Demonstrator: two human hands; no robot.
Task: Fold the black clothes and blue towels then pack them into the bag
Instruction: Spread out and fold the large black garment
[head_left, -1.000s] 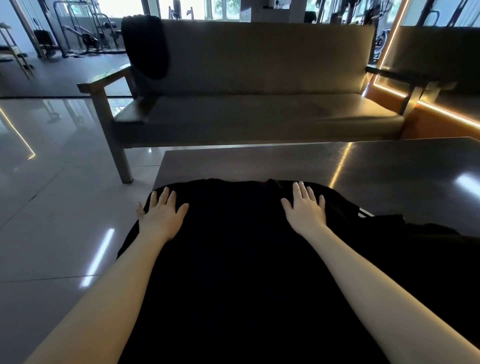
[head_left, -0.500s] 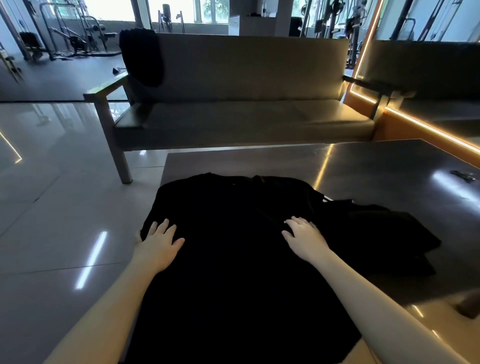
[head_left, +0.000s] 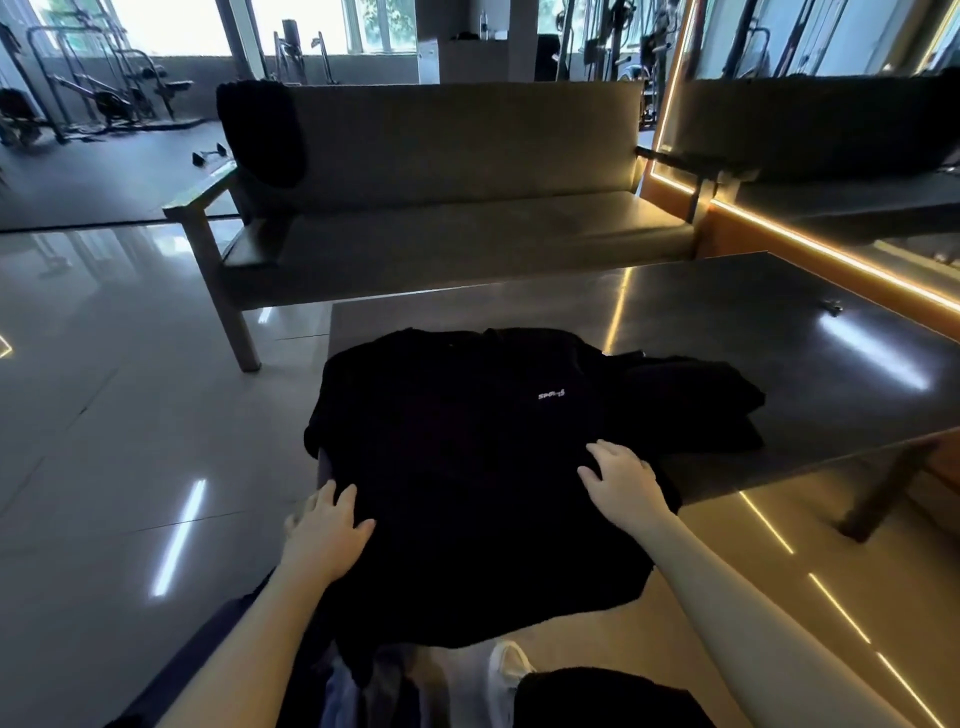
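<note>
A black shirt (head_left: 467, 457) with a small white chest logo lies spread flat on the near left corner of the dark table (head_left: 727, 322), its lower part hanging over the near edge. My left hand (head_left: 324, 532) rests flat on the shirt's left side, fingers straight. My right hand (head_left: 621, 480) lies flat on its right side, fingers spread. More black cloth (head_left: 696, 405) is bunched to the right of the shirt. No blue towel or bag is in view.
A long sofa (head_left: 457, 208) stands beyond the table, with a dark cloth (head_left: 260, 132) draped over its left backrest. A small object (head_left: 832, 307) lies at the table's far right. Glossy tiled floor lies to the left; my white shoe (head_left: 506, 670) shows below.
Both hands have slid toward me down the shirt, from its upper part to its lower sides. The view has pulled back, showing more of the table and the logo.
</note>
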